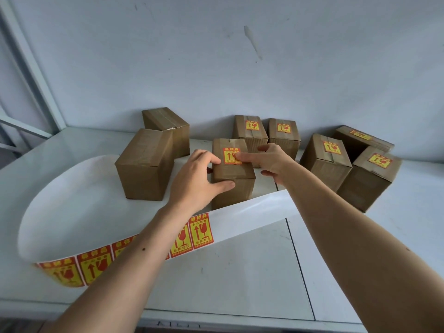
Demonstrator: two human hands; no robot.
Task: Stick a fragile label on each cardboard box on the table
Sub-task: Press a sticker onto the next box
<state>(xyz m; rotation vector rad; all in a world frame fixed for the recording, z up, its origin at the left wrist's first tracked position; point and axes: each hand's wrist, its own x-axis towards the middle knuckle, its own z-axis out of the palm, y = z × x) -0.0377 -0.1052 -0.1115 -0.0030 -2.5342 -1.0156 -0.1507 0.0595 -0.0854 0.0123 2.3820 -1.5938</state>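
Note:
A small cardboard box (pixel 234 174) stands at the table's middle with a red-and-yellow fragile label (pixel 230 156) on its top. My left hand (pixel 199 179) grips this box at its left side, thumb across the front face. The fingers of my right hand (pixel 269 159) lie straight on the label's right edge and press it down. Two unlabelled boxes stand to the left, a near one (pixel 144 164) and a far one (pixel 168 126). Several boxes at the back and right carry labels. A long strip of labels (pixel 96 263) on white backing curls across the front.
The white table (pixel 240 272) has a dark seam running toward its front edge on the right. A pale wall rises right behind the boxes. A window frame (pixel 28 75) stands at the left. The backing strip loops around the left side of the table.

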